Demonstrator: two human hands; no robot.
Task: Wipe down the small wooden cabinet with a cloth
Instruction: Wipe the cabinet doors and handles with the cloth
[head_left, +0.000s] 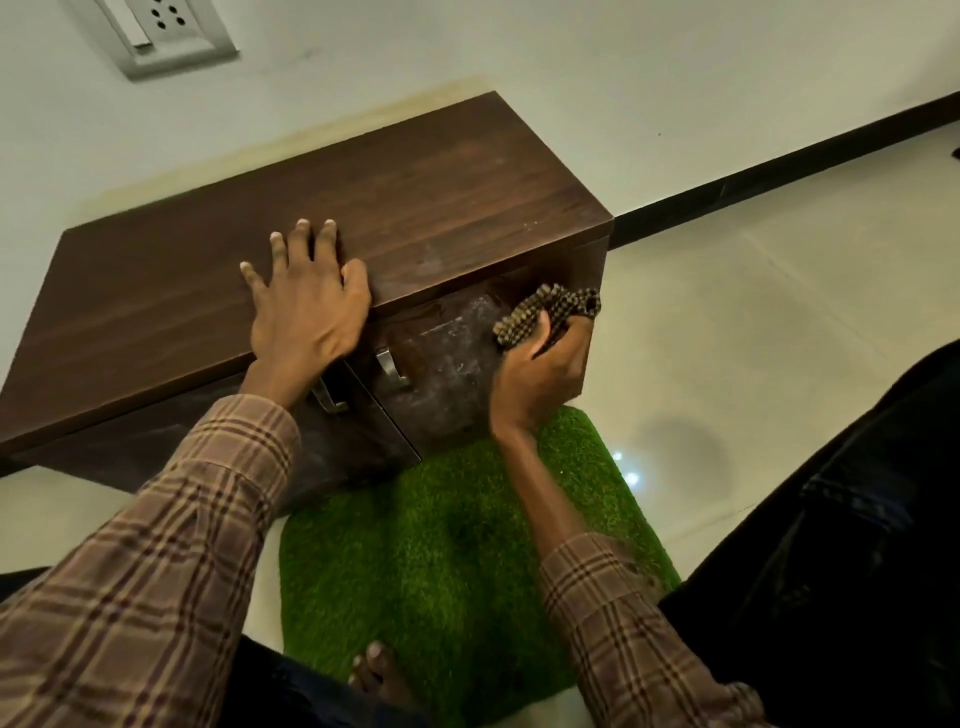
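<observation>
A low dark-brown wooden cabinet (415, 197) stands against the wall, with two front doors and metal handles (390, 368). My left hand (306, 306) lies flat on the cabinet's top near its front edge, fingers spread. My right hand (535, 379) grips a bunched checked cloth (545, 314) and presses it against the upper right part of the right door (447, 384). That door looks dusty and smeared.
A green artificial-grass mat (457, 545) lies on the pale tiled floor in front of the cabinet, with my bare toes (376, 670) on its near edge. A wall socket (156, 31) is at top left. My dark-clothed leg (841, 545) fills the right side.
</observation>
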